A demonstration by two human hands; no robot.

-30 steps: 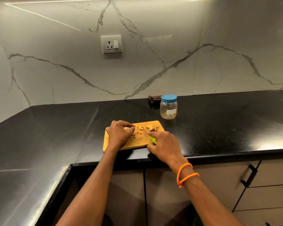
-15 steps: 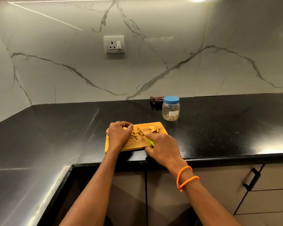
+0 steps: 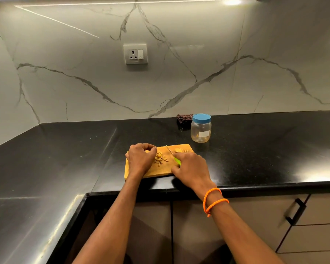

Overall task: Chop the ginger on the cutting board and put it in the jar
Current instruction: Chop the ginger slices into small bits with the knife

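A wooden cutting board (image 3: 160,171) lies at the counter's front edge. A small heap of chopped ginger (image 3: 160,158) sits on its middle, and a few ginger slices (image 3: 180,150) lie at its far right. My left hand (image 3: 140,158) has curled fingers on the board, just left of the chopped heap. My right hand (image 3: 191,168) grips a green-handled knife (image 3: 172,154) whose blade points away between the heap and the slices. A clear jar (image 3: 201,128) with a blue lid stands shut behind the board to the right.
The black counter (image 3: 255,149) runs left into a corner and right along a marble wall. A dark crumpled cloth (image 3: 184,119) lies behind the jar. A wall socket (image 3: 135,53) sits above. Cabinet drawers with a black handle (image 3: 295,212) are below at right.
The knife blade has lifted and shifted right, off the chopped heap. My left hand stays on the board. The camera tilted slightly, so everything sits a little lower in view.
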